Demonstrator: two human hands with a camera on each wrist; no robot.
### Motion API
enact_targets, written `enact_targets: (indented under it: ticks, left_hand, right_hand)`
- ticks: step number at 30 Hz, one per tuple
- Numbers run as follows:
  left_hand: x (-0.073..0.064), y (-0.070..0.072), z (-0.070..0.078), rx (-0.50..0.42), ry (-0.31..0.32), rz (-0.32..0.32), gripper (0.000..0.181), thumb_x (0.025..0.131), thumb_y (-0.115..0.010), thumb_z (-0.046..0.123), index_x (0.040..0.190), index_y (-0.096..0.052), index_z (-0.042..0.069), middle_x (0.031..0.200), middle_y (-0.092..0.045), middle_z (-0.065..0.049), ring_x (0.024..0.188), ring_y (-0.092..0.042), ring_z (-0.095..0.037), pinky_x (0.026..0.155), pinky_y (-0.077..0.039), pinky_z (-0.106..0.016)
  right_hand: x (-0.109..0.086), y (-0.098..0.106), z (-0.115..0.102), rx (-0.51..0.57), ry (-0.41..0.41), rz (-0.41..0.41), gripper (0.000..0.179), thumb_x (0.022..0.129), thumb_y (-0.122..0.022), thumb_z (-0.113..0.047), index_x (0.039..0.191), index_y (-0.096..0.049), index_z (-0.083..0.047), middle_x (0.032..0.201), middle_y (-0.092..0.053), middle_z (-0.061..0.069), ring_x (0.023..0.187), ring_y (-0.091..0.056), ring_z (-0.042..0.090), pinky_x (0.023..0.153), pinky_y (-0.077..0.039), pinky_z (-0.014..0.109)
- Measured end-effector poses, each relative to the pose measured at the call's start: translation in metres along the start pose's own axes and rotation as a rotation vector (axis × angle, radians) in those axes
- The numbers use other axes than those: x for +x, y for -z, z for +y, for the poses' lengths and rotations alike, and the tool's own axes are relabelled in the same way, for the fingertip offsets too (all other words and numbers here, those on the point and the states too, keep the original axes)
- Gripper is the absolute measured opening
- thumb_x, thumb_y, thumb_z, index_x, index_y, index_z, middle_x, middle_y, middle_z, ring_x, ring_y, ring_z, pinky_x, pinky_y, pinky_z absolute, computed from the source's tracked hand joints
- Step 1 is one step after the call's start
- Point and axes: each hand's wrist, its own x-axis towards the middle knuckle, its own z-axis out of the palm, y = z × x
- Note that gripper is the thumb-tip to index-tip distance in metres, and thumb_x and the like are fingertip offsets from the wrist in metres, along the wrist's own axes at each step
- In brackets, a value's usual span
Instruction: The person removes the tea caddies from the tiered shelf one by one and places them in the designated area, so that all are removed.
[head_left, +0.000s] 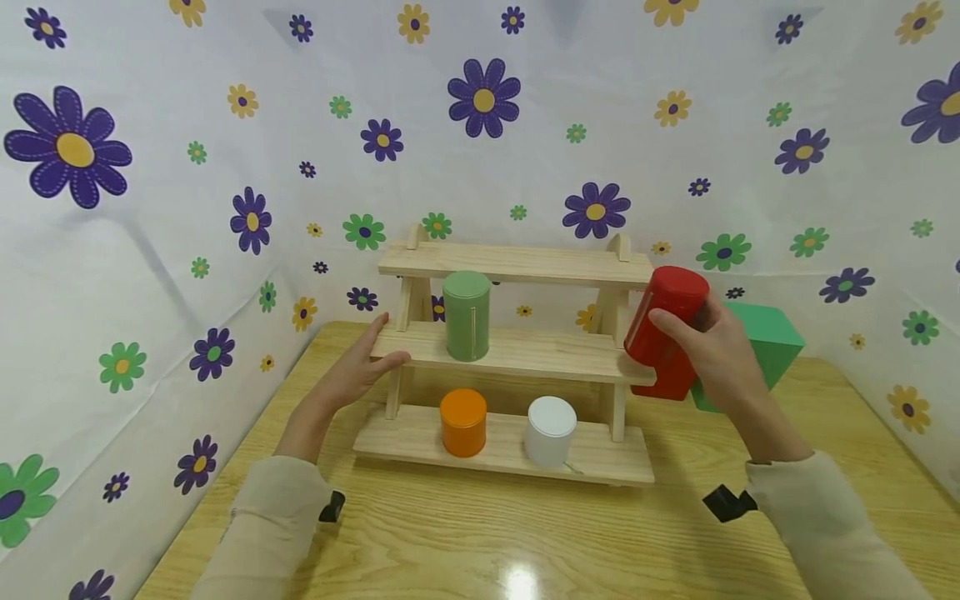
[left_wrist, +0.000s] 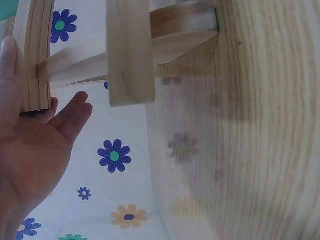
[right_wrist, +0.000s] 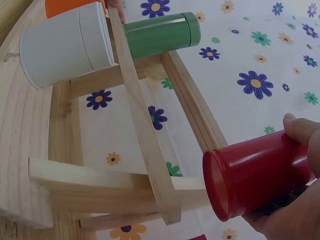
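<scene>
A red cylindrical canister is gripped in my right hand, tilted, at the right end of the wooden shelf's middle tier. In the right wrist view the canister's round end points toward the shelf boards. My left hand rests against the left end of the middle tier, thumb along its front and fingers straight. The left wrist view shows this hand at the board's end. A tall green canister stands on the middle tier. On the bottom tier are an orange canister and a white canister.
Behind my right hand stand a green box and a red block-like object, both partly hidden. The three-tier shelf's top board stands before a flowered cloth backdrop. Wooden tabletop extends in front of it.
</scene>
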Motion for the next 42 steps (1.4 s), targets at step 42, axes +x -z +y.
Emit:
enact_targets:
  ticks: [42]
  left_hand:
    - [0.001, 0.0, -0.002, 0.003, -0.014, -0.002, 0.092, 0.104, -0.061, 0.044, 0.167, -0.003, 0.009, 0.17, -0.012, -0.023, 0.151, -0.024, -0.045, 0.122, -0.015, -0.064]
  right_hand:
    - [-0.014, 0.065, 0.033, -0.028, -0.058, 0.07, 0.061, 0.105, -0.061, -0.034, 0.158, -0.036, -0.015, 0.14, -0.05, 0.004, 0.116, -0.05, 0.008, 0.084, -0.048, 0.007]
